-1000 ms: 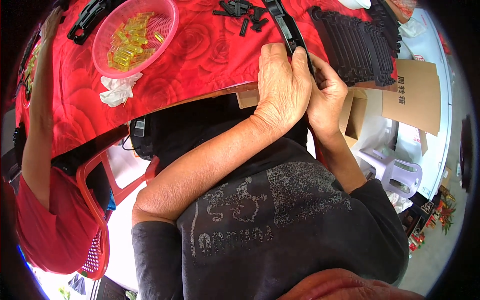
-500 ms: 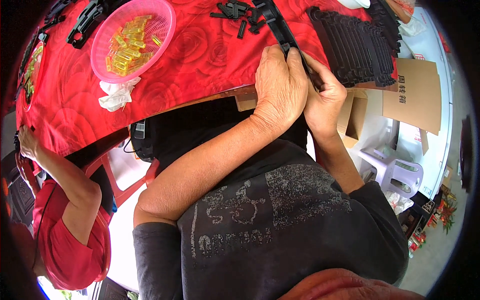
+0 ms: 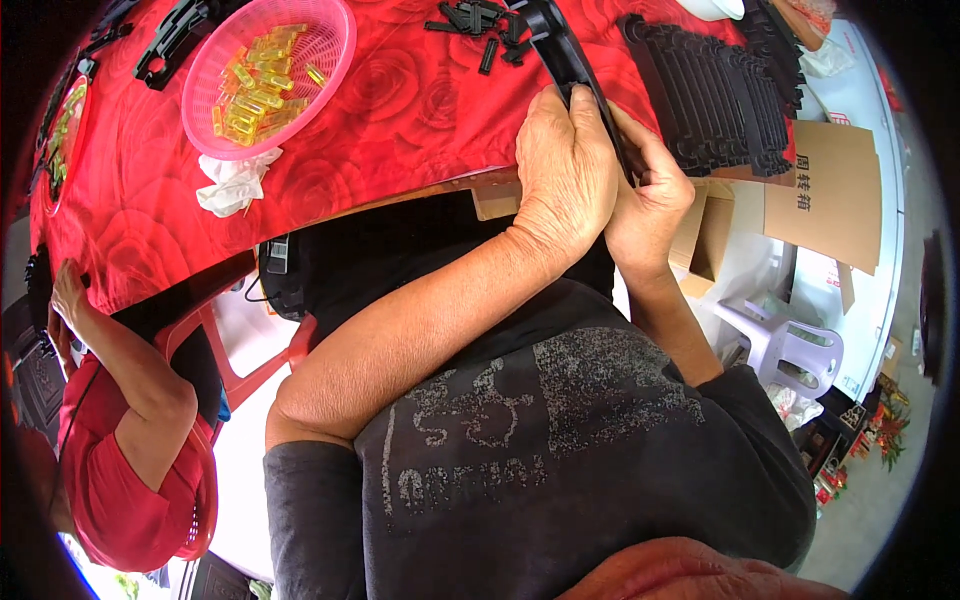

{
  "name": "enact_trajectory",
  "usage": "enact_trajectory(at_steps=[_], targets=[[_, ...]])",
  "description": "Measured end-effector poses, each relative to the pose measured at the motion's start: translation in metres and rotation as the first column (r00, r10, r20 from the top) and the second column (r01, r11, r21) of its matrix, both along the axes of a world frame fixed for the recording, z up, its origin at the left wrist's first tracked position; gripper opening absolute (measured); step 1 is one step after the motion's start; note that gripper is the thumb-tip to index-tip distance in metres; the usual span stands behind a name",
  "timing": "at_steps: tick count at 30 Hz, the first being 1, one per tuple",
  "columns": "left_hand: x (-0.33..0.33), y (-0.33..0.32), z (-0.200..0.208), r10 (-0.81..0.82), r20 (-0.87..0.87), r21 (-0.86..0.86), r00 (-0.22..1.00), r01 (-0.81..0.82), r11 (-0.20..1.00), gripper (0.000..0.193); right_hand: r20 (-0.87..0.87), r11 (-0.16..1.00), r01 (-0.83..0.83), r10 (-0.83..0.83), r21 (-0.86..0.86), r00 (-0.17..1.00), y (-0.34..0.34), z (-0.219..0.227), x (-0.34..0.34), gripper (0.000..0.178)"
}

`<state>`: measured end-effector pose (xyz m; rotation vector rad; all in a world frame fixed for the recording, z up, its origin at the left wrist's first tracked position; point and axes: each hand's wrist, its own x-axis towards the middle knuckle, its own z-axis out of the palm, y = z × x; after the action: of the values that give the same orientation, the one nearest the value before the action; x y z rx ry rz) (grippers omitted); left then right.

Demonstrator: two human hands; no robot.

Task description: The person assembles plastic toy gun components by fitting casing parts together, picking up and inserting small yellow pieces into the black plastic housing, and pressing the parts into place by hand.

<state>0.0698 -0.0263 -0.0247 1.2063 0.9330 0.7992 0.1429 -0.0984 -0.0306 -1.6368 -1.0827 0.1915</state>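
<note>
A long, hollow black plastic frame slants from the far edge of the view down into my two hands, over the near edge of the table. My left hand is closed on its lower part, the thumb pressed along its inside. On the other side, my right hand wraps the same end with curled fingers. The hands cover that end, so what lies under the thumbs is hidden. Small black plastic pieces lie loose on the red cloth left of the frame. Right of my hands sits a row of similar black frames.
A pink mesh basket holds several clear yellow vials. Crumpled white tissue lies beside it. At the left, a person in a red shirt works at the table edge. Cardboard and a pale stool stand right.
My hands and the black frame have barely moved; the thumbs have shifted slightly upward along it. The other person's hand at the left has moved a little to the right and down.
</note>
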Motion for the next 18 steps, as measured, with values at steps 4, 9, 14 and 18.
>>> enact_trajectory(at_steps=[4,9,14,18], targets=[[0.001,0.001,-0.004,-0.004,-0.008,0.001,1.0,0.004,1.0,0.034,-0.066,1.0,-0.003,0.004,0.007,0.998,0.001,-0.001,-0.002,0.032],[-0.002,0.005,-0.003,-0.037,-0.026,0.054,0.999,0.038,0.998,0.033,-0.237,0.991,-0.131,0.129,0.003,0.963,-0.004,-0.003,-0.008,0.046],[-0.016,0.02,0.002,-0.078,-0.107,0.207,0.991,0.099,0.973,0.033,-0.368,0.979,-0.2,0.172,-0.039,0.914,-0.015,0.002,0.005,0.053],[-0.031,0.02,0.009,-0.255,-0.175,0.198,0.951,0.287,0.937,0.035,-0.518,0.977,-0.166,0.211,0.132,0.829,0.009,0.021,0.022,0.059]])
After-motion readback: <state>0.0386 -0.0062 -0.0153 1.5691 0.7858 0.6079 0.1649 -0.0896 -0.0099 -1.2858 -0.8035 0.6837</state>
